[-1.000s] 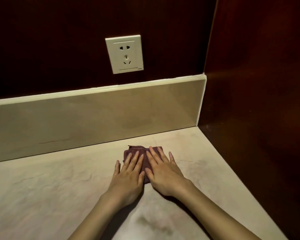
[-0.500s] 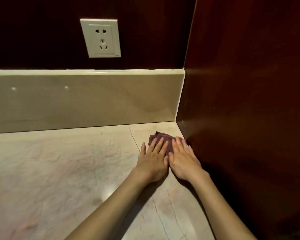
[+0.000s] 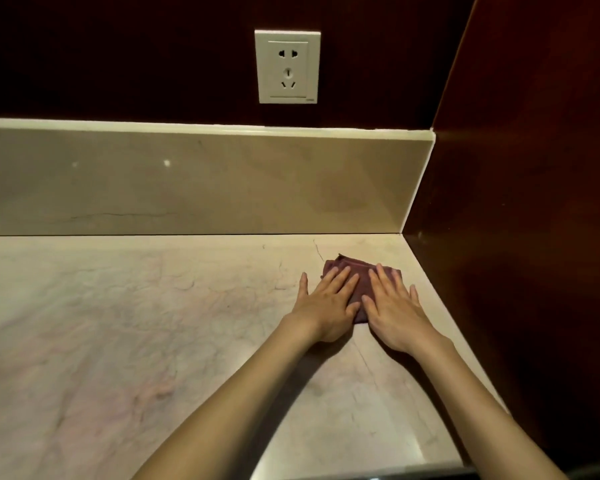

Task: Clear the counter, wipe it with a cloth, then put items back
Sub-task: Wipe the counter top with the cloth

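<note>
I had slid the folded maroon cloth (image 3: 358, 271) a little out from the corner, my left hand (image 3: 328, 304) and right hand (image 3: 394, 310) pressing it flat-fingered on the cleared pale marble counter (image 3: 136, 323), so wiping looked underway, items unreturned.

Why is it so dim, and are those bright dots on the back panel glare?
Head view: dim warm light leaves the dark wall nearly black; two small glare spots sit on the glossy backsplash; both arms cast soft shadows on the counter; the wide lens slightly tilts the socket.
</note>
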A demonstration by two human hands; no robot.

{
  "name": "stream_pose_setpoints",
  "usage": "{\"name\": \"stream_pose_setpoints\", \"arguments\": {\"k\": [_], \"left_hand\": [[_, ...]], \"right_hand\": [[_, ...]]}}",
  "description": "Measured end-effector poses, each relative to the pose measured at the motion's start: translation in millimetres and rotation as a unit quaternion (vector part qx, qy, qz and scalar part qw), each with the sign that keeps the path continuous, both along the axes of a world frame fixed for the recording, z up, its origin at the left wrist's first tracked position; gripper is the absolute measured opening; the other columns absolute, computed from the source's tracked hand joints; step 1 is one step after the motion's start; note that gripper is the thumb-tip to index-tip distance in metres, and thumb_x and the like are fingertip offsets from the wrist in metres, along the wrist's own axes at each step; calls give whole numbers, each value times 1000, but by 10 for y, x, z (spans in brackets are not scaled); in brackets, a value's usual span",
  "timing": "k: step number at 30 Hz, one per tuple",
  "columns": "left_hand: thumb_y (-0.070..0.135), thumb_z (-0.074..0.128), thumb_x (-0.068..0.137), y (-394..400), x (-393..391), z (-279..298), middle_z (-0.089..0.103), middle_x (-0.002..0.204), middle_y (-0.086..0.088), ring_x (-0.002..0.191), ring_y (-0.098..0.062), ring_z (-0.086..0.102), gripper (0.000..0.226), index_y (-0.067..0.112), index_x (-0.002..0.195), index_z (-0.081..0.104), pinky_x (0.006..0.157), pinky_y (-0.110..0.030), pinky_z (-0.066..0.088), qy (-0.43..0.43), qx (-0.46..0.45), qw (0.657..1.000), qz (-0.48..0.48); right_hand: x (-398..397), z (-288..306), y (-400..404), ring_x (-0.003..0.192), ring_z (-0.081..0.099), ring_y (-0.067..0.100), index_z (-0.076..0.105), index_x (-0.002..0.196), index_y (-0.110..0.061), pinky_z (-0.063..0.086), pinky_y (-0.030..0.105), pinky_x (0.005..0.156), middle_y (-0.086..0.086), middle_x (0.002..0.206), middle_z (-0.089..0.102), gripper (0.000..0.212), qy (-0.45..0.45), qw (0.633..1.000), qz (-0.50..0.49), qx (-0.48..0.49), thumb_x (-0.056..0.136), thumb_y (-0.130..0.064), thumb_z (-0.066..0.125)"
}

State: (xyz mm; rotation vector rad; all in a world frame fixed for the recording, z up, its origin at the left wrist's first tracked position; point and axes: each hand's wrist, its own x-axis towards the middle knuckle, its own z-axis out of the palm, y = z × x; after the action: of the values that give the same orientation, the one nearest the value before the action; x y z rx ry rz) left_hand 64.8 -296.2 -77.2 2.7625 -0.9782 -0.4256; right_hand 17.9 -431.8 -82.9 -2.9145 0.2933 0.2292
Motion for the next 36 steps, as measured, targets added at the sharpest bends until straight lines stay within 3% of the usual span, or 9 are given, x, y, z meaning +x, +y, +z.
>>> {"name": "stream_pose_setpoints", "arguments": {"k": [21,31,36], "left_hand": [[42,18,103,2912,-399,-8,-17,158,11,144,-4,-17,56,29,152,-7,113,-50,-17,-5,27,984,177],[40,11,103,2810,-514,27,-22,157,8,143,-8,-24,54,27,150,-13,113,-47,-19,-5,59,978,202],[39,12,103,2392,-529,12,-22,157,7,143,-9,-24,55,25,151,-13,114,-48,-17,-10,57,981,183]], "right_hand": [[11,-37,2773,148,-14,25,-1,154,-11,-10,40,117,7,161,-10,62,-48,979,196,36,103,-39,19],[-36,-49,2713,148,-13,19,-1,154,-16,-12,43,117,0,161,-10,59,-51,974,218,47,103,-40,18],[-98,-48,2303,148,-13,18,0,154,-18,-11,43,117,-2,162,-9,59,-52,977,201,41,103,-40,17]]}}
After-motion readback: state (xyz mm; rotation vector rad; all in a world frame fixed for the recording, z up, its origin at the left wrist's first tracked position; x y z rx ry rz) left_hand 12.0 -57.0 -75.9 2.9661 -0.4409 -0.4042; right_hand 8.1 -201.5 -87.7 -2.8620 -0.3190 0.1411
